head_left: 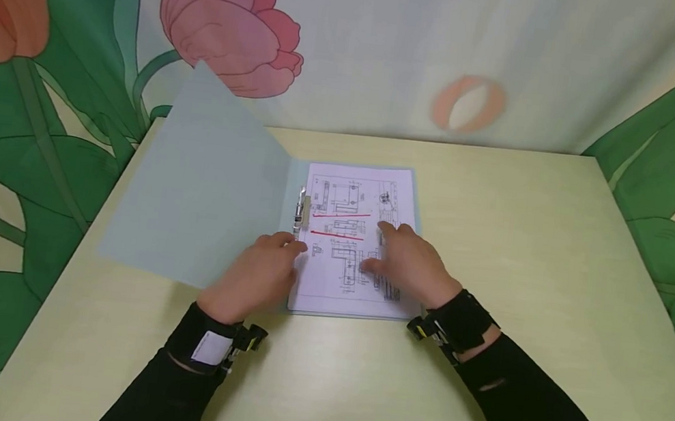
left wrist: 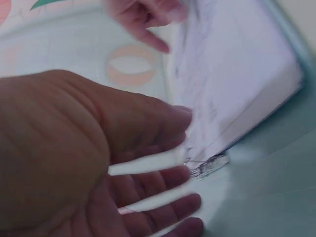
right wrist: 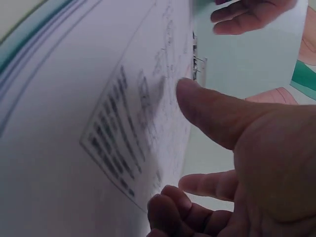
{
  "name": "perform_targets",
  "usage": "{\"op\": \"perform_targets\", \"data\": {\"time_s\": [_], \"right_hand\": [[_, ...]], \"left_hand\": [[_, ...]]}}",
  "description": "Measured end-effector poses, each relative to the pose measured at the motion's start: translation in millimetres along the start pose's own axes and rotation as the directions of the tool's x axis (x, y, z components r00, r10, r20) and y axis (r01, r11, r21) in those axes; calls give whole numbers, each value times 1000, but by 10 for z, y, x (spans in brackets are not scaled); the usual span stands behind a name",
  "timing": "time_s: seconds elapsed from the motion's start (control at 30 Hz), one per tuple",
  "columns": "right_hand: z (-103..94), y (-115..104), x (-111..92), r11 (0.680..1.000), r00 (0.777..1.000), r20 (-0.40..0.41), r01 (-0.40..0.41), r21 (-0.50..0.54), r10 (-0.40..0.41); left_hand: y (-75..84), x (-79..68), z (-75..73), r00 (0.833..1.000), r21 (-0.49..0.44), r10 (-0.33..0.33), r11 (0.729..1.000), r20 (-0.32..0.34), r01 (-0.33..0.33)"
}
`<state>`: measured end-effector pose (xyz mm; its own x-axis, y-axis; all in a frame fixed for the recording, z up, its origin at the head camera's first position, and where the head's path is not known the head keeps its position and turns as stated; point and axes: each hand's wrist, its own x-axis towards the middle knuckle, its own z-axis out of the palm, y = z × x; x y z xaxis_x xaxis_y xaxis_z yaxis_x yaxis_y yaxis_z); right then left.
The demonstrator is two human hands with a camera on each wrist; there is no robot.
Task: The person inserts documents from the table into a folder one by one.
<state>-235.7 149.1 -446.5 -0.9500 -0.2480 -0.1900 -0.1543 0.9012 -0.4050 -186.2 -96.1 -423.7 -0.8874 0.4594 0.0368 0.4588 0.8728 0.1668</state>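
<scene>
A pale blue file folder (head_left: 211, 177) lies open, its cover raised at a tilt on the left. On its right side sits a stack of white paper (head_left: 319, 294); the top sheet carries technical drawings and two red lines. A metal lever clip (left wrist: 212, 166) is at the stack's left edge. My left hand (head_left: 259, 272) is just below the clip, fingers loosely extended and holding nothing; whether it touches the paper edge, I cannot tell. Over the sheet's right part is my right hand (head_left: 417, 263), thumb and index finger apart, other fingers slightly bent, gripping nothing.
The folder is on a light wooden table (head_left: 524, 257). Behind the table hangs a curtain (head_left: 379, 50) printed with flowers and leaves. Black straps with small cameras (head_left: 424, 326) are on both wrists.
</scene>
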Motion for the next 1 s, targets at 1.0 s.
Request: {"op": "perform_targets", "data": {"time_s": [1.0], "right_hand": [[135,41,24,998,998,37,51,-34,-50]], "left_hand": [[-659,950,-100,898,-221,-283,903,337,368]]}}
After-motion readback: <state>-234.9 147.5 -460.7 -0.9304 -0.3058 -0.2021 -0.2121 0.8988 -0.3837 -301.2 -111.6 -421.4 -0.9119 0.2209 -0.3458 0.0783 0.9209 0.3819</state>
